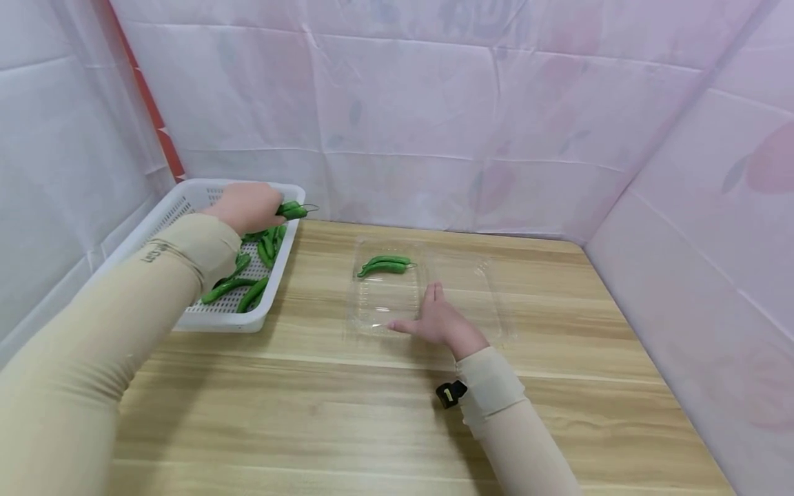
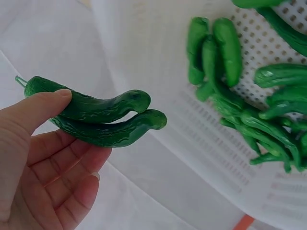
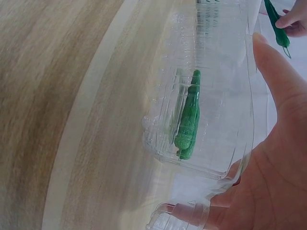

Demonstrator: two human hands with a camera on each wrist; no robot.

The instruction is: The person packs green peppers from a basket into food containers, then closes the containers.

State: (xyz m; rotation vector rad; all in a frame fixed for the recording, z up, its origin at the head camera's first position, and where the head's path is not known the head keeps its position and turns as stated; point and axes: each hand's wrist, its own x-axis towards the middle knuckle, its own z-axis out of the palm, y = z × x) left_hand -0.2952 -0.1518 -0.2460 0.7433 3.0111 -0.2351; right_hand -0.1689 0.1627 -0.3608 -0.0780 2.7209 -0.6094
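Note:
My left hand [image 1: 251,205] is raised over the back right of a white perforated basket [image 1: 280,279]. It pinches two green chili peppers [image 2: 91,106] side by side between thumb and fingers, their stems visible in the left wrist view. A clear plastic clamshell box [image 1: 387,300] lies unfolded on the table, its lid [image 1: 468,282] to the right. Two more peppers [image 1: 384,266] lie together at the back of its left half. My right hand [image 1: 443,322] rests at the box's near middle, fingers extended along the fold and thumb against the near rim.
Several loose green peppers [image 2: 225,105] lie in the basket, which stands at the left of the wooden table [image 1: 322,413]. Pale printed sheets [image 1: 403,124] rise behind and at both sides. A dark device [image 1: 451,394] is at my right wrist.

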